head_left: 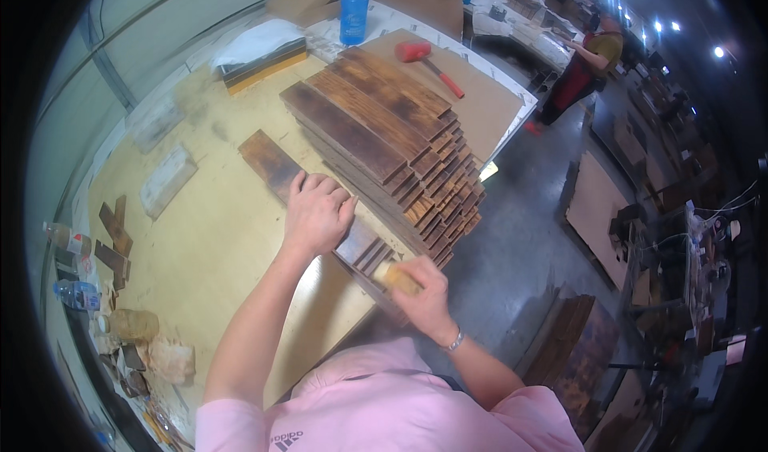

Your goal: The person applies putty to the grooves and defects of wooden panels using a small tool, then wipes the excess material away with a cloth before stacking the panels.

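A narrow brown wooden plank (270, 162) lies slantwise on the pale tabletop, its near end reaching toward the table's edge by my body. My left hand (318, 212) is closed over the plank's middle, fingers bent and pressing on it. In my right hand (426, 296) is a small yellowish block (398, 278), held against the plank's near end and slightly blurred. Dark stripes show on the plank just beside the block. A tall stack of brown wooden planks (376, 124) stands right behind, with stepped, uneven ends.
A red mallet (414, 51) and a blue bottle (354, 12) stand beyond the stack. Whitish blocks (168, 180), wood offcuts (114, 226) and bottles (78, 294) line the left side. At the far right, another person (588, 64) stands by a workbench.
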`<move>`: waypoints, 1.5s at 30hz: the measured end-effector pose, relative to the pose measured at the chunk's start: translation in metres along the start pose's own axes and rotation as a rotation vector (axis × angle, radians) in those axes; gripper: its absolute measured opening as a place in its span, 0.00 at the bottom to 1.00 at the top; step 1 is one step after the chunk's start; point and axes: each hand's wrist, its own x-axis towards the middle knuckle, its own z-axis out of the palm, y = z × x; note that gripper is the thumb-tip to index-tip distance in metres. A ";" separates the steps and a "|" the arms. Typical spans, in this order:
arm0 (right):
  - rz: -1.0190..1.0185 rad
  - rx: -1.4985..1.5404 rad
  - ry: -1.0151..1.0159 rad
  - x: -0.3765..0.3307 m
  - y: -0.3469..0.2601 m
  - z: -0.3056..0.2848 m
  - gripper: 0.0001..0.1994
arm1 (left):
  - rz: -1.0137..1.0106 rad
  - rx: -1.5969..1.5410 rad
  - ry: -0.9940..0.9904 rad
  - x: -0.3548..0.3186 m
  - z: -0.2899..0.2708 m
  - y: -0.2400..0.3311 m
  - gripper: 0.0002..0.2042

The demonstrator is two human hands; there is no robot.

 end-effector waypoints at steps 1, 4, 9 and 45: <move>0.030 0.020 0.000 -0.006 -0.006 -0.001 0.14 | 0.007 -0.001 0.015 0.001 0.001 0.000 0.13; 0.076 -0.014 0.198 -0.008 0.007 -0.007 0.14 | 0.011 -0.001 0.023 -0.001 0.004 0.000 0.13; 0.226 0.130 0.358 -0.002 0.034 -0.018 0.13 | 0.004 0.008 -0.002 0.000 0.000 0.000 0.14; 0.227 -0.191 0.100 -0.122 0.035 -0.016 0.15 | 0.024 0.033 -0.007 0.002 0.003 0.001 0.14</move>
